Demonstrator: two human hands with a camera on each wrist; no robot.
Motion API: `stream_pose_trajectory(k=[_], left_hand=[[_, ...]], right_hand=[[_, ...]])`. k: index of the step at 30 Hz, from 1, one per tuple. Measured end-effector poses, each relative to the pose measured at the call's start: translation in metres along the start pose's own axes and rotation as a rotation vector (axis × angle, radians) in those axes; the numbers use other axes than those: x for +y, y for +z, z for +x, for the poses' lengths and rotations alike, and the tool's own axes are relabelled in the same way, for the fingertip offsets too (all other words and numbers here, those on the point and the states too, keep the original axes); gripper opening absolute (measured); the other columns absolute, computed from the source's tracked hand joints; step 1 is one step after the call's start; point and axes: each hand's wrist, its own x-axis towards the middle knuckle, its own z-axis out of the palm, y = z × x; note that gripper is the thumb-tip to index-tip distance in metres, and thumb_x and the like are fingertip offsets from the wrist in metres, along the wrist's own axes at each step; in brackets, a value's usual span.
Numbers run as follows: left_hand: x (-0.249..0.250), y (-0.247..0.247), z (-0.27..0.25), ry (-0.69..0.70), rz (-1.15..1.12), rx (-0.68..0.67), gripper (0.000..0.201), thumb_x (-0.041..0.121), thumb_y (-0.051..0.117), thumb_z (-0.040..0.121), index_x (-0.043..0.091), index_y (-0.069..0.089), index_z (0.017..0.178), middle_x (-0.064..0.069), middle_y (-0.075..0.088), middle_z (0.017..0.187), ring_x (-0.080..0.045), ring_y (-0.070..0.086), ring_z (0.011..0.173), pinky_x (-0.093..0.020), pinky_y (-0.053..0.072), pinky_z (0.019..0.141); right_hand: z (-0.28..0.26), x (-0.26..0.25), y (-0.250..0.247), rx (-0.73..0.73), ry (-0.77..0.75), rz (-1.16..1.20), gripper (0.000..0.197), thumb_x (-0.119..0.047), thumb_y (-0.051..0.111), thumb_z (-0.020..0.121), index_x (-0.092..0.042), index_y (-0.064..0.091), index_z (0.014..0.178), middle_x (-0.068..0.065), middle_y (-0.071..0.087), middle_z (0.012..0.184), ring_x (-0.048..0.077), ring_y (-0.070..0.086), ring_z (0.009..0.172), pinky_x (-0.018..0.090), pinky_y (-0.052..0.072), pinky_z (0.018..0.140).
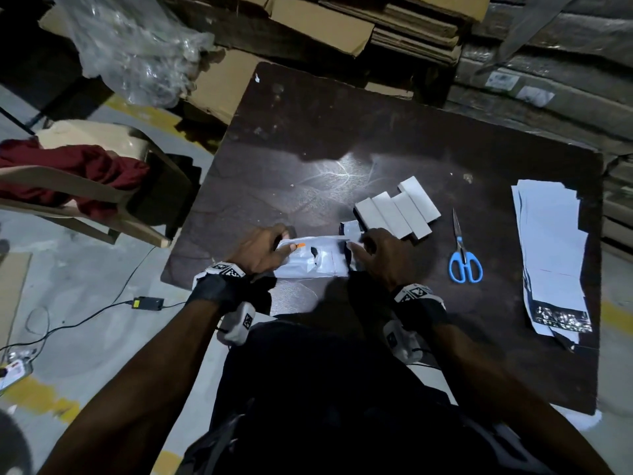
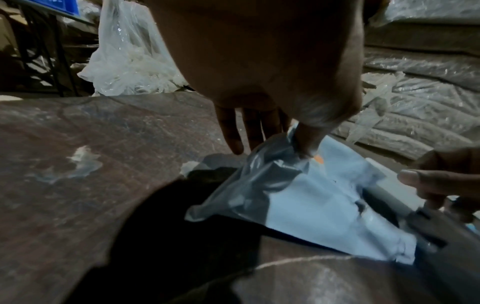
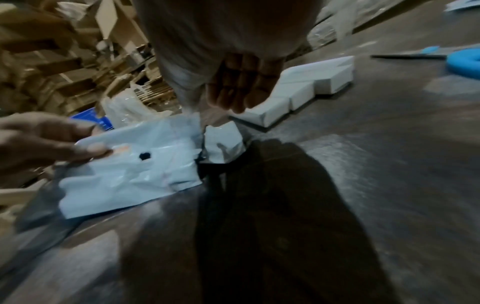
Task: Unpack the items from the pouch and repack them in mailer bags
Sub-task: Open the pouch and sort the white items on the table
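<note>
A white mailer bag lies at the near edge of the dark table, crumpled, with a small orange mark and a dark spot on top. My left hand pinches its left end, thumb on top. My right hand grips the right end, where the dark inner lining of the flap shows. Whether anything is inside the bag I cannot tell. Several long white boxes lie side by side just beyond my right hand.
Blue-handled scissors lie right of the boxes. A stack of flat white mailer bags sits at the table's right edge. A chair with a red cloth stands left. Cardboard and a clear plastic bag crowd the far side.
</note>
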Motion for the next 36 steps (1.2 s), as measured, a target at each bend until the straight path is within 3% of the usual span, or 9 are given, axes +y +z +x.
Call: stream_pose_trajectory(k=[3, 6, 11, 14, 19, 21, 24, 30, 36], left_hand=[[-0.001, -0.005, 0.002, 0.003, -0.182, -0.062, 0.025, 0.034, 0.065, 0.092, 0.014, 0.050, 0.089, 0.004, 0.063, 0.061, -0.002, 0.056, 0.047, -0.015, 0.041, 0.048], [-0.013, -0.012, 0.006, 0.035, -0.379, -0.128, 0.030, 0.039, 0.069, 0.085, 0.019, 0.047, 0.082, -0.001, 0.056, 0.063, -0.014, 0.052, 0.051, -0.029, 0.041, 0.050], [-0.024, -0.026, 0.006, 0.042, -0.579, -0.047, 0.033, 0.008, 0.074, 0.085, 0.022, 0.045, 0.079, 0.010, 0.049, 0.064, -0.009, 0.044, 0.055, -0.024, 0.037, 0.048], [-0.044, -0.031, -0.001, -0.029, -0.623, 0.017, 0.032, 0.017, 0.080, 0.077, 0.021, 0.048, 0.082, 0.005, 0.048, 0.069, -0.013, 0.045, 0.060, -0.022, 0.038, 0.049], [-0.068, -0.034, -0.008, -0.174, -0.541, 0.019, 0.024, 0.021, 0.076, 0.084, 0.011, 0.055, 0.082, 0.003, 0.057, 0.067, -0.003, 0.051, 0.057, -0.025, 0.043, 0.057], [-0.071, -0.037, -0.008, -0.177, -0.393, -0.055, 0.030, 0.036, 0.068, 0.090, 0.007, 0.061, 0.086, -0.001, 0.062, 0.069, -0.008, 0.055, 0.061, -0.028, 0.045, 0.062], [-0.075, -0.036, -0.013, -0.189, -0.296, -0.043, 0.041, 0.055, 0.060, 0.083, 0.025, 0.059, 0.111, 0.001, 0.073, 0.092, -0.011, 0.068, 0.081, -0.035, 0.056, 0.078], [-0.064, -0.018, -0.029, -0.142, -0.060, 0.402, 0.037, 0.039, 0.061, 0.091, 0.027, 0.050, 0.125, 0.000, 0.053, 0.109, -0.021, 0.053, 0.099, -0.036, 0.046, 0.079], [-0.074, -0.005, -0.019, -0.119, 0.137, 0.342, 0.036, 0.037, 0.057, 0.091, 0.026, 0.063, 0.124, -0.006, 0.050, 0.134, -0.026, 0.048, 0.121, -0.038, 0.044, 0.098]], right_hand=[[0.005, -0.022, 0.012, 0.044, -0.267, 0.078, 0.040, -0.041, 0.062, 0.085, -0.011, 0.065, 0.110, 0.008, 0.062, 0.107, 0.024, 0.059, 0.095, 0.035, 0.050, 0.078], [0.021, -0.048, 0.015, -0.008, -0.462, -0.091, 0.053, -0.042, 0.064, 0.082, -0.014, 0.058, 0.127, 0.007, 0.057, 0.124, 0.026, 0.051, 0.106, 0.035, 0.041, 0.087], [0.047, -0.084, 0.014, -0.193, -0.401, -0.317, 0.037, -0.043, 0.067, 0.082, -0.026, 0.067, 0.114, 0.001, 0.068, 0.109, 0.027, 0.052, 0.109, 0.039, 0.035, 0.087], [0.063, -0.087, 0.012, -0.325, -0.293, -0.275, 0.027, -0.046, 0.068, 0.080, -0.028, 0.071, 0.101, 0.006, 0.071, 0.096, 0.026, 0.062, 0.101, 0.037, 0.041, 0.087], [0.092, -0.089, 0.016, -0.453, -0.183, -0.144, 0.021, -0.035, 0.072, 0.080, -0.015, 0.070, 0.084, 0.004, 0.070, 0.080, 0.024, 0.065, 0.080, 0.033, 0.047, 0.069], [0.103, -0.090, 0.023, -0.425, -0.202, -0.147, 0.019, -0.031, 0.072, 0.080, -0.013, 0.069, 0.084, 0.006, 0.070, 0.082, 0.025, 0.063, 0.079, 0.033, 0.045, 0.067], [0.113, -0.093, 0.034, -0.297, -0.228, -0.166, 0.010, -0.025, 0.069, 0.080, -0.019, 0.070, 0.087, 0.004, 0.072, 0.088, 0.027, 0.062, 0.087, 0.035, 0.049, 0.073], [0.112, -0.092, 0.053, 0.048, -0.395, -0.135, 0.023, -0.014, 0.067, 0.079, -0.014, 0.069, 0.102, 0.008, 0.067, 0.104, 0.035, 0.056, 0.099, 0.041, 0.045, 0.081], [0.091, -0.102, 0.088, -0.175, -0.505, -0.011, 0.013, -0.010, 0.067, 0.082, -0.009, 0.069, 0.095, 0.006, 0.067, 0.096, 0.029, 0.059, 0.090, 0.033, 0.041, 0.080]])
